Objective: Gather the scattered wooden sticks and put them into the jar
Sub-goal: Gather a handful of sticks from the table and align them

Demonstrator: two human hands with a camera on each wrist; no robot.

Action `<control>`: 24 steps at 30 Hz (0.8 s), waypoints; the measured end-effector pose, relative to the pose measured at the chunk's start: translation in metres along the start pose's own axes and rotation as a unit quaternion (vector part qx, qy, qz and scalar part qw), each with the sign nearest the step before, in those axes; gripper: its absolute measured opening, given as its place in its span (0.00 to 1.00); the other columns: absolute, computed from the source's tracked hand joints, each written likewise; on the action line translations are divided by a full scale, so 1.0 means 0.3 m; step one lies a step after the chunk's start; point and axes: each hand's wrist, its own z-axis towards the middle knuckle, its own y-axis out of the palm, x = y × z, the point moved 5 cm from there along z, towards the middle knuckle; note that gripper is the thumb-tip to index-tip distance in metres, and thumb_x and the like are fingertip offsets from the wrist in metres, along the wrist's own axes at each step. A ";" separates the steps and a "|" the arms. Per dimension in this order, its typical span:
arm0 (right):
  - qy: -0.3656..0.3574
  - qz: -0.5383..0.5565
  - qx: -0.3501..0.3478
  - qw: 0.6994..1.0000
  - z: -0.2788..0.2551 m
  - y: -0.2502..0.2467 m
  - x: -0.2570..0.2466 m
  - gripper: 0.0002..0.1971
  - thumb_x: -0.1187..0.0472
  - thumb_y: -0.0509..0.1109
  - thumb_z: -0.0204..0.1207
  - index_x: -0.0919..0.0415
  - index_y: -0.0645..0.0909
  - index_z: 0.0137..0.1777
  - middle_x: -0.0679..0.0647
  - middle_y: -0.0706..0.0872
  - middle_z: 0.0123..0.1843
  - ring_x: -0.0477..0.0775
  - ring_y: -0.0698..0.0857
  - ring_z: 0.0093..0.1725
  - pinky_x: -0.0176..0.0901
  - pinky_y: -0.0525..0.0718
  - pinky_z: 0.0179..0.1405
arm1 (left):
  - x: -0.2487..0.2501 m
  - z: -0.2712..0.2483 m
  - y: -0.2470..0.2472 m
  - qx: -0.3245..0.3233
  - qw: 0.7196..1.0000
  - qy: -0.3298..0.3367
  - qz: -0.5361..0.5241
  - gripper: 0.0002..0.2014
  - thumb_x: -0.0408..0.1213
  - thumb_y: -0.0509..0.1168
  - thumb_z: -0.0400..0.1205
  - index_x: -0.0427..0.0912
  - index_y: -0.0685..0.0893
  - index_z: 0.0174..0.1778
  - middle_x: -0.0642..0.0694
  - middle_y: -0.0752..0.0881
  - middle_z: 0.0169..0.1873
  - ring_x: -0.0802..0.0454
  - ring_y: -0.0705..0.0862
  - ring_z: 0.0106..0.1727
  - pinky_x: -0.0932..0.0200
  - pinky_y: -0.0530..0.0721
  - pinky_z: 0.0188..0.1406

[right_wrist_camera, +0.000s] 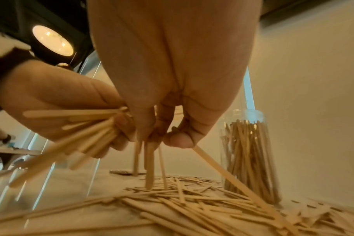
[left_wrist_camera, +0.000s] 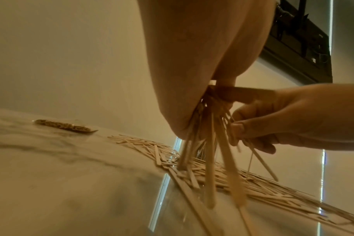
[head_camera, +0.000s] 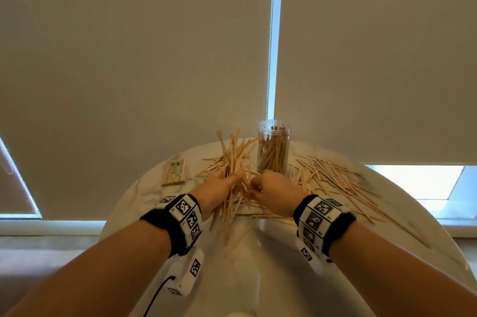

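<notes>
A clear plastic jar (head_camera: 274,146) stands upright at the back of the round table, partly filled with wooden sticks (right_wrist_camera: 247,153). Just in front of it my left hand (head_camera: 237,180) grips a splayed bundle of sticks (head_camera: 233,159), which sticks out above and below the fist (left_wrist_camera: 210,151). Close beside it, my right hand (head_camera: 255,183) pinches a few sticks (right_wrist_camera: 150,159) between thumb and fingers; they hang down to the pile. Loose sticks (head_camera: 333,177) lie scattered across the table under and to the right of both hands (right_wrist_camera: 192,207).
A wrapped packet of sticks (head_camera: 175,172) lies at the back left of the marble table (head_camera: 271,265). Window blinds hang right behind the table. The near part of the tabletop bears only a few stray sticks.
</notes>
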 end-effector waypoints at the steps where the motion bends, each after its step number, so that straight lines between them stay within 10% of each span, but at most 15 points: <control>1: -0.008 0.000 0.001 1.000 -0.002 0.005 -0.014 0.12 0.53 0.65 0.86 0.59 0.87 0.56 0.53 0.83 0.47 0.52 0.83 0.47 0.44 0.80 0.47 | -0.003 0.007 0.005 0.008 1.000 0.003 0.003 0.13 0.54 0.67 0.84 0.52 0.86 0.58 0.51 0.89 0.42 0.53 0.85 0.44 0.54 0.84 0.48; 5: -0.030 -0.005 0.002 1.000 -0.014 0.012 -0.053 0.13 0.57 0.60 0.88 0.61 0.86 0.56 0.56 0.86 0.48 0.54 0.84 0.46 0.47 0.84 0.49 | 0.006 0.006 0.041 0.003 1.000 0.019 0.009 0.21 0.59 0.65 0.81 0.60 0.81 0.69 0.51 0.89 0.60 0.47 0.86 0.62 0.38 0.81 0.70; 15: -0.037 0.020 -0.048 0.998 -0.053 -0.002 -0.040 0.13 0.52 0.67 0.84 0.58 0.86 0.60 0.54 0.89 0.53 0.52 0.86 0.50 0.40 0.83 0.47 | -0.009 0.010 0.049 0.045 0.995 0.000 -0.093 0.09 0.39 0.61 0.85 0.43 0.85 0.43 0.40 0.85 0.35 0.43 0.84 0.34 0.51 0.83 0.34; 21: 0.004 0.221 0.109 0.969 -0.047 -0.118 0.046 0.13 0.66 0.61 0.86 0.56 0.87 0.55 0.46 0.89 0.52 0.41 0.86 0.51 0.30 0.80 0.46 | 0.002 0.003 0.022 0.062 0.988 0.007 -0.144 0.08 0.34 0.57 0.88 0.41 0.79 0.44 0.47 0.80 0.28 0.48 0.82 0.33 0.49 0.82 0.36; 24: 0.007 0.338 0.184 0.923 -0.016 -0.161 0.070 0.13 0.71 0.62 0.85 0.60 0.87 0.51 0.51 0.91 0.48 0.45 0.91 0.47 0.44 0.90 0.49 | 0.000 -0.010 0.058 0.036 0.990 -0.002 -0.139 0.07 0.36 0.59 0.87 0.40 0.81 0.47 0.43 0.82 0.29 0.46 0.82 0.33 0.43 0.84 0.41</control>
